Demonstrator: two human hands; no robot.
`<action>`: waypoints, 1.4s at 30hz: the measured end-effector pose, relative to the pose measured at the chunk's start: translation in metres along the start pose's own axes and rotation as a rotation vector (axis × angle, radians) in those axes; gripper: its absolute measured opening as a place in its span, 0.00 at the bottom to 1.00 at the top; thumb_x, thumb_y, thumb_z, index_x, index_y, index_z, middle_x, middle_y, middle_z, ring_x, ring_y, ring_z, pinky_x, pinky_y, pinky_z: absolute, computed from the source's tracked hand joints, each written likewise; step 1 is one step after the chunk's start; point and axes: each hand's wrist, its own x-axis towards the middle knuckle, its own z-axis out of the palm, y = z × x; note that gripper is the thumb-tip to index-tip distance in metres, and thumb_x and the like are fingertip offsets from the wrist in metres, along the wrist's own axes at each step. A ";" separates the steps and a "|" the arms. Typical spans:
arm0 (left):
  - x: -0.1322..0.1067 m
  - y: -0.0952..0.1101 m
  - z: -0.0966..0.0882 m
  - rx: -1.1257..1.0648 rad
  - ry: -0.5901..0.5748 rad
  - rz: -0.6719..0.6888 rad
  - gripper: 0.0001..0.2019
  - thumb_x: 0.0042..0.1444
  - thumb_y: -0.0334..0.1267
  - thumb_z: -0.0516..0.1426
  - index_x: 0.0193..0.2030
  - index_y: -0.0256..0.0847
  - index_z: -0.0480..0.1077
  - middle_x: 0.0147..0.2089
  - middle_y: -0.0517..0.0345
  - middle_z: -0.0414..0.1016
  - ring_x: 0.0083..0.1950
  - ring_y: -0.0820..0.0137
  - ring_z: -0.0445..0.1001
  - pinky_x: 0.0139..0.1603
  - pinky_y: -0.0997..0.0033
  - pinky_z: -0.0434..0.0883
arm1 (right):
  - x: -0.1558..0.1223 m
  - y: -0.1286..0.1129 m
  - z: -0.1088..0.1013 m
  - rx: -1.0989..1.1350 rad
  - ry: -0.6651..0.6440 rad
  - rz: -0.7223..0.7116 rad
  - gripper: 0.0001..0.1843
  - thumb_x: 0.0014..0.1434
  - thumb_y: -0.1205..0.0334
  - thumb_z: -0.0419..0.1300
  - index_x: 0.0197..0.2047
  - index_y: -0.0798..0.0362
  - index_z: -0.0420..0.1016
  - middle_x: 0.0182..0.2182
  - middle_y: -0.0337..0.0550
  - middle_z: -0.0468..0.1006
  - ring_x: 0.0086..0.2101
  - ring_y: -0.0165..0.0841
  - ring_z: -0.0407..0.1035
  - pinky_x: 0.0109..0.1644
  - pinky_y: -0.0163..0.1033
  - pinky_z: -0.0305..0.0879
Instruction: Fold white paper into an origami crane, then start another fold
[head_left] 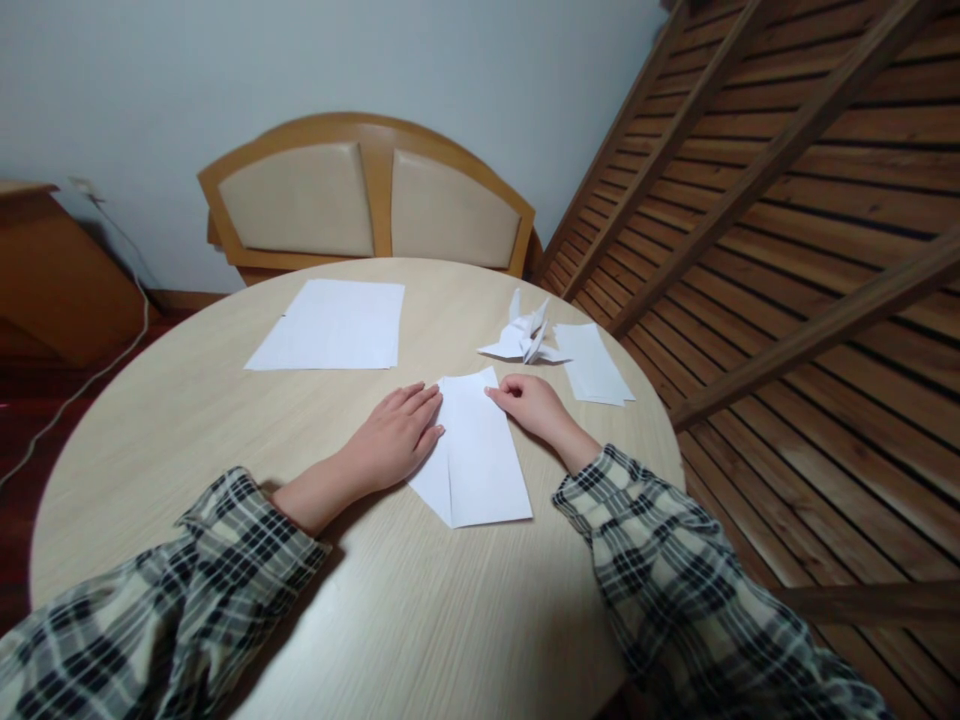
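A partly folded sheet of white paper (484, 455) lies on the round table in front of me. Its left part is a slanted flap, and a crease line runs lengthwise beside it. My left hand (394, 435) rests flat on the left side of the paper, fingers stretched out. At the upper right edge my right hand (525, 400) pinches the paper between thumb and curled fingers. Just beyond the right hand stand folded white paper cranes (523, 335), overlapping so that their number is hard to tell.
A stack of white paper (334, 325) lies at the back left of the round table (187, 400). Narrower white paper pieces (595, 365) lie near the right edge. Behind the table is a padded wooden headboard (382, 190); a slatted wooden structure (787, 250) rises on the right.
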 end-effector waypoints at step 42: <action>0.000 0.008 -0.001 0.000 -0.024 -0.091 0.27 0.67 0.47 0.42 0.68 0.36 0.58 0.71 0.48 0.57 0.72 0.59 0.54 0.71 0.53 0.50 | -0.005 -0.002 -0.013 0.087 -0.152 0.025 0.18 0.55 0.60 0.60 0.18 0.52 0.59 0.18 0.32 0.57 0.22 0.27 0.51 0.27 0.38 0.45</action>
